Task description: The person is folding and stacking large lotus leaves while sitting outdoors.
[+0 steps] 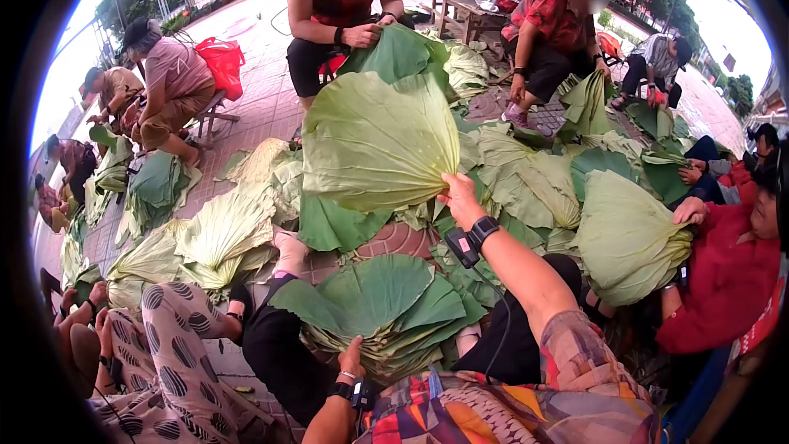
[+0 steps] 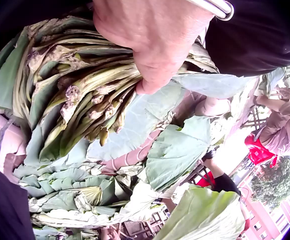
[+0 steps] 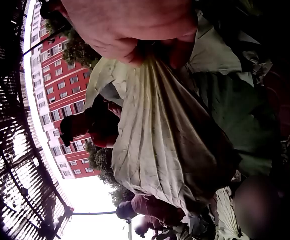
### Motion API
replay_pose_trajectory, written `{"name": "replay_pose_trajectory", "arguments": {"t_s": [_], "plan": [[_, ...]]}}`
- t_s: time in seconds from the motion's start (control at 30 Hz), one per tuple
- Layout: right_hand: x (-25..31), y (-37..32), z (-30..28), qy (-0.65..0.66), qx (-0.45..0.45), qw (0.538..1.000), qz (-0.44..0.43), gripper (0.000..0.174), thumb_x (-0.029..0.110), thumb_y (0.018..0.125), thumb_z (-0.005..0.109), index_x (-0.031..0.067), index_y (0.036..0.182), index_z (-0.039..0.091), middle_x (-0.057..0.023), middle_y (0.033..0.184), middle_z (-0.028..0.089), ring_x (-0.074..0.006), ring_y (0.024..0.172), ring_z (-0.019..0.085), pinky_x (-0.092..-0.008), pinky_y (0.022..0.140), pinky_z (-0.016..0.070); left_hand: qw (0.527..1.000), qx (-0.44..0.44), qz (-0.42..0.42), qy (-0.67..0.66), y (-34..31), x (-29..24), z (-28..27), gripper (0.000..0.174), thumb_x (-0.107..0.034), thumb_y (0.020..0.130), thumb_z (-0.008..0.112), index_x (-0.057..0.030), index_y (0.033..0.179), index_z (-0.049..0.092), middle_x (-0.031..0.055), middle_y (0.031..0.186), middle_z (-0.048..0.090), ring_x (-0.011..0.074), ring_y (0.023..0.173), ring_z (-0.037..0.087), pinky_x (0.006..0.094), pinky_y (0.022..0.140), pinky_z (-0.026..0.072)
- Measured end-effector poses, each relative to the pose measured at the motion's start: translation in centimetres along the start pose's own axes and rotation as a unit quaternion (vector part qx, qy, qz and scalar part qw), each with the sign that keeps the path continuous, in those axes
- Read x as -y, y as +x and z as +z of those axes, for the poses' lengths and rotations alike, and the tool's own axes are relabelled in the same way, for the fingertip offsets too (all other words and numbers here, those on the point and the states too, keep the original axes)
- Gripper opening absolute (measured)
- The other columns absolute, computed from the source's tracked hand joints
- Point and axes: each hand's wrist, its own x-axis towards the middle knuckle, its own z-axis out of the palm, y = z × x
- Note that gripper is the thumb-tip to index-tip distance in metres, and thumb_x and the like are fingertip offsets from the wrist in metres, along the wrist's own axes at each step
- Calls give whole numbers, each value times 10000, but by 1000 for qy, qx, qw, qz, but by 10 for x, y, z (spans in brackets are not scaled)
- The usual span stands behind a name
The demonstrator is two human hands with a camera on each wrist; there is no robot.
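Note:
My right hand (image 1: 461, 197) pinches a pale green lotus leaf (image 1: 380, 141) by its gathered narrow end, out in front of me at arm's length. In the right wrist view the folded leaf (image 3: 157, 137) fans out from beneath the fingers, its ribs spreading toward the wide edge. Between my knees lies a thick stack of folded lotus leaves (image 1: 382, 300), darker green on top. My left hand (image 1: 352, 359) grips this stack at its near edge. The left wrist view shows the thumb laid over the bunched, browned stem ends (image 2: 92, 97).
Piles of lotus leaves (image 1: 526, 168) cover the brick paving ahead, with more at the left (image 1: 222, 230). A person in red (image 1: 715, 271) close on my right holds another leaf bundle (image 1: 629, 234). Several seated people surround the piles. Patterned trousers (image 1: 185, 345) are close on my left.

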Motion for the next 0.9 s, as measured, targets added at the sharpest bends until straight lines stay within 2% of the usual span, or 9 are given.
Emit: {"name": "replay_pose_trajectory", "arguments": {"t_s": [0.13, 0.23, 0.43, 0.5, 0.57, 0.7, 0.77, 0.83, 0.9], "plan": [[-49, 7, -44, -49, -55, 989, 128, 138, 156, 782, 514, 57, 873, 483, -99, 767, 565, -194, 573, 556, -304, 473, 449, 1000, -2, 5, 8, -9, -4, 3, 719, -306, 606, 701, 49, 1142, 380, 175, 1185, 413, 332, 1059, 424, 552, 850, 302], [-73, 2, -63, -102, -48, 965, 237, 185, 149, 786, 508, 6, 887, 449, -161, 745, 561, -196, 495, 540, -275, 405, 440, 1000, 1, 4, 12, -15, -8, 3, 726, -311, 601, 706, 48, 1143, 382, 174, 1187, 410, 332, 1047, 434, 550, 845, 308], [-74, 6, -50, -25, -26, 969, 244, 178, 94, 765, 500, -33, 858, 418, -165, 670, 529, -242, 507, 588, -236, 306, 394, 999, -37, 19, 31, -8, -2, 3, 715, -304, 607, 701, 60, 1136, 385, 175, 1159, 433, 323, 1020, 457, 511, 823, 352], [-75, 4, -40, -14, -38, 976, 215, 162, 89, 758, 504, -33, 824, 418, -144, 624, 515, -239, 483, 581, -238, 304, 390, 1000, -10, 15, 4, -10, -4, 3, 692, -298, 610, 700, 61, 1120, 400, 172, 1129, 453, 302, 990, 478, 469, 805, 386], [-73, 4, -26, -22, -39, 993, 106, 152, 92, 753, 509, -27, 793, 423, -129, 620, 510, -228, 465, 576, -232, 301, 383, 1000, -19, 14, 7, -22, -10, 7, 653, -272, 617, 699, 58, 1102, 414, 169, 1091, 474, 287, 929, 511, 442, 766, 427], [-34, 6, 9, -21, 65, 997, -36, 116, 114, 774, 527, 46, 797, 437, -72, 695, 550, -200, 576, 607, -210, 403, 423, 999, -18, 13, -25, -33, -14, 11, 597, -229, 629, 693, 59, 1079, 425, 172, 1040, 496, 293, 861, 539, 439, 716, 461], [-11, 6, 26, 36, 58, 996, -66, 116, 125, 778, 530, 54, 814, 445, -74, 737, 577, -192, 599, 610, -211, 434, 424, 998, -58, 6, 21, -65, -30, 22, 599, -231, 629, 693, 61, 1076, 423, 174, 1032, 498, 293, 867, 537, 437, 717, 460], [5, 2, 31, 50, 62, 994, -80, 104, 120, 781, 521, 53, 819, 451, -81, 770, 589, -191, 594, 608, -212, 433, 419, 998, -56, 13, 23, -42, -18, 15, 603, -232, 630, 692, 63, 1077, 416, 176, 1034, 495, 290, 864, 536, 433, 716, 459], [11, 2, 29, 81, 39, 992, -88, 94, 116, 782, 512, 51, 821, 458, -78, 762, 588, -195, 599, 609, -215, 431, 417, 999, 10, 26, -46, -10, -2, 4, 614, -236, 627, 694, 65, 1080, 409, 177, 1045, 488, 289, 864, 533, 427, 717, 456]]}}
